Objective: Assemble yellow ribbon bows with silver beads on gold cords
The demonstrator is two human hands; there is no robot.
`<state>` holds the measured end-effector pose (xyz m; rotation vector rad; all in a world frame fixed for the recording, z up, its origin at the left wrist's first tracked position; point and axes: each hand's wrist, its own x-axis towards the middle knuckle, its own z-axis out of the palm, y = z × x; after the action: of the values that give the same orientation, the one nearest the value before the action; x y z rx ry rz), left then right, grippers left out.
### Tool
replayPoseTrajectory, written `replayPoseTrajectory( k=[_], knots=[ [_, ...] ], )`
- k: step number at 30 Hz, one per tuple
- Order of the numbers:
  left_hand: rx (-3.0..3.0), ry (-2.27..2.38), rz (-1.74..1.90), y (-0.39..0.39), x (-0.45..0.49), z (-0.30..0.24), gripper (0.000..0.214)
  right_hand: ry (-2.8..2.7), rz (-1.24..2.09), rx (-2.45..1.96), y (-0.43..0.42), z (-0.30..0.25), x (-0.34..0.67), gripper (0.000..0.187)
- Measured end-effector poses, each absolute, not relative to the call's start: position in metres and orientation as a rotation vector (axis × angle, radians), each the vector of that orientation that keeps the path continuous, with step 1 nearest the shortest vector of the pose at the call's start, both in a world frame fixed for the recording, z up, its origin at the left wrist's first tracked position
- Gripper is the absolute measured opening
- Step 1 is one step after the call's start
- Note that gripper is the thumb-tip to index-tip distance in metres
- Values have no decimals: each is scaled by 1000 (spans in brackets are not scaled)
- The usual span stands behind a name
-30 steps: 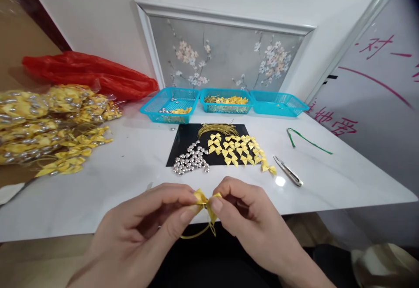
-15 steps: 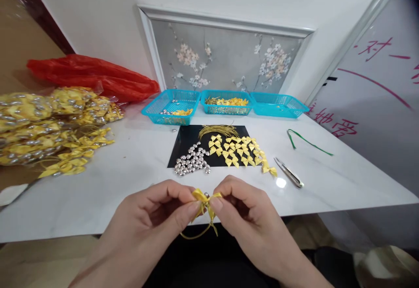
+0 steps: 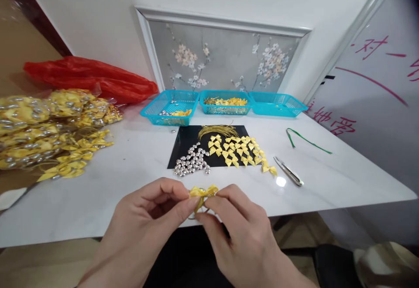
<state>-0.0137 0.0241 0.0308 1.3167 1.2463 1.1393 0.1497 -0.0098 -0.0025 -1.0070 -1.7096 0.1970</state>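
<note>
My left hand (image 3: 153,214) pinches a yellow ribbon bow (image 3: 203,190) between thumb and forefinger, just above the table's front edge. A silvery bead shows partly at the bow's middle. Below the bow, my right hand (image 3: 245,231) has its thumb and fingers closed around a thin gold cord (image 3: 207,210) that hangs from it; the fingertips partly hide the cord. Beyond the hands lie a cluster of silver beads (image 3: 193,162), rows of yellow bows (image 3: 242,149) and a bundle of gold cords (image 3: 218,130), on and around a black mat (image 3: 183,137).
Thread snips (image 3: 288,171) and a green ribbon (image 3: 307,141) lie on the right of the white table (image 3: 137,161). Three blue baskets (image 3: 225,110) line the wall. Bagged yellow bows (image 3: 29,126) and a red plastic bag (image 3: 91,78) are heaped on the left.
My right hand has shifted from the bow's right loop down to the cord beneath it. The bow has turned and lies flatter, still in my left hand.
</note>
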Motion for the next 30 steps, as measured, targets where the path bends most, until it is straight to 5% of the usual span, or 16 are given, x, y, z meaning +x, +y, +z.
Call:
replayPoseTrajectory(
  k=[17,30],
  knots=[
    [1668,1188,1163,22,-8,36,18,-1382,1093,-865,-3,4,168,23],
    [1805,1396,947,25,-10,34,18,-1459,1014,-989,-2,0,166,19]
  ],
)
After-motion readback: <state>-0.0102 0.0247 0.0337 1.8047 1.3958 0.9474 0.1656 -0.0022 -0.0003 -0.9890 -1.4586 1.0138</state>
